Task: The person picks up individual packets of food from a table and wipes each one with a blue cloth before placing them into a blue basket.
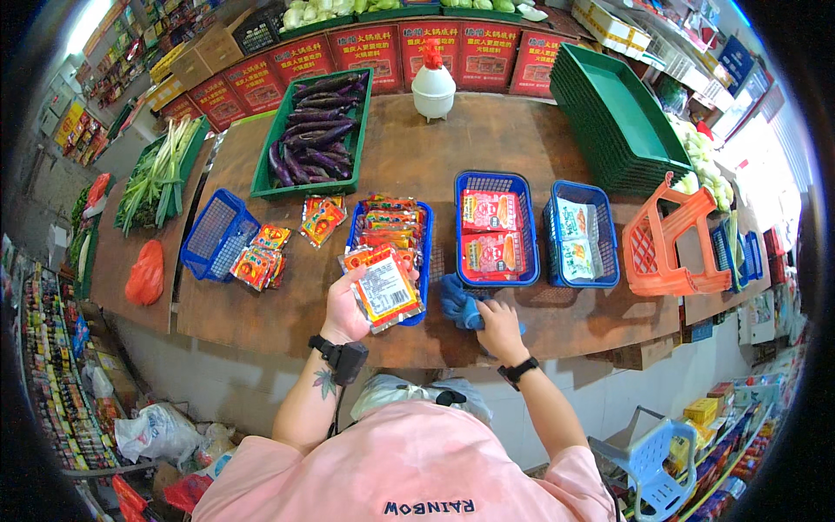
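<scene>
My left hand point(349, 307) holds a red and yellow food packet point(386, 287), its printed back facing up, over the near end of a blue plastic basket point(427, 245) filled with similar packets point(391, 222). My right hand point(502, 329) grips a blue cloth point(460, 301) on the brown wooden table point(404, 346). Just beyond the cloth stands a blue basket of pink packets point(490, 254), and to its right another with pale green and white packets point(576, 222). At left, an empty blue basket point(222, 238) stands beside a pile of red packets point(259, 264); further packets point(321, 218) lie nearby.
A green crate of eggplants point(313, 140) is at the back left, a white container with a red top point(433, 91) at the back middle. Stacked green crates point(620, 117) and an orange plastic stool point(675, 241) stand right. A red bag point(145, 273) and leeks point(156, 173) are left.
</scene>
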`<state>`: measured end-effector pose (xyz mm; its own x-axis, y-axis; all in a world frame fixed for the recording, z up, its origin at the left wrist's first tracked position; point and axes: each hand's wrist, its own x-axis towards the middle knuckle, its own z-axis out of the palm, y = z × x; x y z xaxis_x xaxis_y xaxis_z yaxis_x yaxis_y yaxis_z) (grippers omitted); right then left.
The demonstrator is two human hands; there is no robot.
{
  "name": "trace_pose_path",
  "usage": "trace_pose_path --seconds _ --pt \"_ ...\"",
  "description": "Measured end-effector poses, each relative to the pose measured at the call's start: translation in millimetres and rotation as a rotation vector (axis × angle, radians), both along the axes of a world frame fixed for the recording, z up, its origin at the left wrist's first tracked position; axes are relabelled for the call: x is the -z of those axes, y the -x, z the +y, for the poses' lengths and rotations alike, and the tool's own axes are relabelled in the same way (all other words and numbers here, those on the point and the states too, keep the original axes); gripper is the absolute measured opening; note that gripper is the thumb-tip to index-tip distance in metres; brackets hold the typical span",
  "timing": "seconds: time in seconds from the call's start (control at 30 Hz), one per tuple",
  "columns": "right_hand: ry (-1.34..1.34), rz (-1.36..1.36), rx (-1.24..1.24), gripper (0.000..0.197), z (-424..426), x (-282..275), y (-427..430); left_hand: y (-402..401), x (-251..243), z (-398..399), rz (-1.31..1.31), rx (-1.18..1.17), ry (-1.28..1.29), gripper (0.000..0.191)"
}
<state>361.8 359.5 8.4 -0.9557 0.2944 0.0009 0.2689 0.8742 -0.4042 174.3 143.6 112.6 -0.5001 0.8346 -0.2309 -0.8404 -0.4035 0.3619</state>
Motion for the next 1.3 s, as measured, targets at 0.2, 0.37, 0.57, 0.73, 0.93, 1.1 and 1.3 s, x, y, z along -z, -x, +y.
trace_pose_path --seconds 0.2,0.37,0.57,0.73,0.93,1.1,1.3 --pt "0.232 0.523 0.116 0.046 -27.5 -90.8 5.9 20.8 4.0 -10.2 0.028 0.061 0.015 0.059" --pt "0.310 0.692 0.070 0.058 -86.5 -140.9 65.5 22.6 0.9 -8.9 0.063 0.063 0.113 0.051" --pt "0.093 0.660 -0.013 0.060 -133.9 -145.7 136.3 28.3 -0.1 -23.0 0.221 0.075 0.081 0.050" --pt "0.560 0.643 0.138 0.043 -126.2 -117.8 161.2 48.7 -12.6 -46.7 0.215 0.069 -0.010 0.054" --pt "0.565 0.626 0.216 0.038 -135.9 -116.9 173.5 64.0 9.0 -57.2 0.287 0.068 0.214 0.039" --pt "0.636 0.650 0.217 0.038 -131.7 -117.7 169.3 79.4 11.6 -57.4 0.382 0.060 0.230 0.035" --pt "0.486 0.751 0.258 0.040 -107.7 -135.1 143.6 71.8 -1.8 -44.9 0.144 -0.063 0.191 0.027"
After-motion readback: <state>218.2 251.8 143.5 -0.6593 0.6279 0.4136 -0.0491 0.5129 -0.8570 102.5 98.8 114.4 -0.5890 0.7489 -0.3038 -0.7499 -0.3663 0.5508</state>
